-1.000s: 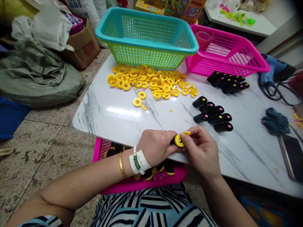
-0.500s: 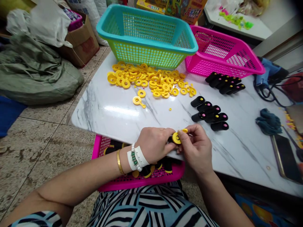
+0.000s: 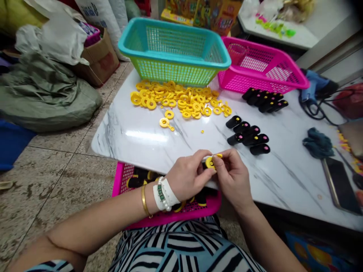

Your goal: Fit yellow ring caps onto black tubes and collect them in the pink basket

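Observation:
Between my two hands, at the table's front edge, is a black cylinder with a yellow ring cap on its end. My left hand is closed around the black body, most of which its fingers hide. With thumb and fingers, my right hand pinches the yellow cap, whose small tab sticks up by the thumb. Beyond my hands lies a pile of yellow ring caps, with one tabbed cap nearer me. Black cylinders with pink or yellow dots lie in a group to the right.
Under the table edge, a pink basket holds black cylinders with yellow ends. A turquoise-green basket and another pink basket stand at the back. A blue tool, a dark cloth and a phone lie on the right.
The fingers of my left hand have shifted, its thumb now reaching up against the yellow cap. My right hand keeps its pinch there. The whole view has moved slightly.

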The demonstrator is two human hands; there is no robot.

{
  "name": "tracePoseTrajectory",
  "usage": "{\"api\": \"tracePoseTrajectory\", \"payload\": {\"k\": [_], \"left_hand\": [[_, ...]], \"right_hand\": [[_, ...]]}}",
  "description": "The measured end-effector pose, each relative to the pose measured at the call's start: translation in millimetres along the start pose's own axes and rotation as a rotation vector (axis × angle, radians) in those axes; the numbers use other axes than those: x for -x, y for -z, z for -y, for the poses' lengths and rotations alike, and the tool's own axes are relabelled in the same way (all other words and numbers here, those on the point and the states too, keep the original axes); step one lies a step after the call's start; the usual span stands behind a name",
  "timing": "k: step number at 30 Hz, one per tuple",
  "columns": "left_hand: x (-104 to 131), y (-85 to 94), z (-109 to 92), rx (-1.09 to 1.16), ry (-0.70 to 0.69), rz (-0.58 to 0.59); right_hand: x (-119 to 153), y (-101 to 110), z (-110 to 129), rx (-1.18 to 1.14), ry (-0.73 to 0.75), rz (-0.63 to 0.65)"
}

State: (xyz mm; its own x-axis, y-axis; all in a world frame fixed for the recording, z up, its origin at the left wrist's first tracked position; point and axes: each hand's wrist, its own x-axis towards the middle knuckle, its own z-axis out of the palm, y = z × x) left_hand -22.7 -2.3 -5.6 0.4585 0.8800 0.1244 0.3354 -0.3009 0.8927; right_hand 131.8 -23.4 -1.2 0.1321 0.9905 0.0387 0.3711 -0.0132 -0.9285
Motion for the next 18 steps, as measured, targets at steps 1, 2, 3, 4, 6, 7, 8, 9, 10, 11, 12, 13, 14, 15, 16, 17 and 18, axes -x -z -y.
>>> {"api": "tracePoseTrajectory", "payload": {"k": [1, 2, 3, 4, 6, 7, 8, 9, 10, 11, 12, 13, 14, 15, 16, 17, 18], "left_hand": [[2, -2.0, 1, -0.045, -0.047, -0.037], [4, -3.5, 2, -0.099, -0.083, -0.063], [5, -4.3, 3, -0.153, -0.109, -0.079], [5, -4.5, 4, -0.2, -0.123, -0.085], [5, -3.2, 4, -0.263, -0.131, -0.069], [4, -2.3, 4, -0.282, -0.132, -0.055], [4, -1.5, 4, -0.296, -0.132, -0.042], [3, -0.9, 3, -0.311, -0.127, -0.026], [2, -0.6, 3, -0.327, -0.119, -0.008], [1, -0.6, 2, -0.344, -0.11, 0.007], [0, -0.8, 2, -0.358, -0.104, 0.02], [-1, -1.2, 3, -0.368, -0.103, 0.031], [-3, -1.6, 3, -0.372, -0.104, 0.044], [-4, -2.0, 4, -0.373, -0.104, 0.054], [-5, -2.2, 5, -0.371, -0.1, 0.064], [-6, -2.2, 5, -0.369, -0.093, 0.074], [-6, -1.8, 6, -0.366, -0.082, 0.084]], "right_hand": [[1, 0, -1, -0.035, 0.01, -0.004], [1, 1, -3, -0.082, 0.003, 0.007], [0, 4, -5, -0.136, -0.02, 0.03], [-1, 7, -7, -0.19, -0.054, 0.064], [-9, 17, -10, -0.275, -0.138, 0.156], [-15, 22, -10, -0.301, -0.182, 0.211], [-21, 27, -9, -0.311, -0.227, 0.278], [-28, 31, -6, -0.301, -0.271, 0.362], [-35, 34, -2, -0.273, -0.311, 0.46], [-41, 36, 2, -0.234, -0.332, 0.555], [-46, 37, 6, -0.183, -0.327, 0.623], [-49, 37, 10, -0.122, -0.298, 0.66], [-51, 36, 13, -0.06, -0.256, 0.669], [-50, 35, 15, -0.007, -0.212, 0.66], [-49, 33, 16, 0.027, -0.179, 0.642], [-45, 32, 17, 0.038, -0.163, 0.624], [-40, 30, 18, 0.037, -0.161, 0.611]]}}
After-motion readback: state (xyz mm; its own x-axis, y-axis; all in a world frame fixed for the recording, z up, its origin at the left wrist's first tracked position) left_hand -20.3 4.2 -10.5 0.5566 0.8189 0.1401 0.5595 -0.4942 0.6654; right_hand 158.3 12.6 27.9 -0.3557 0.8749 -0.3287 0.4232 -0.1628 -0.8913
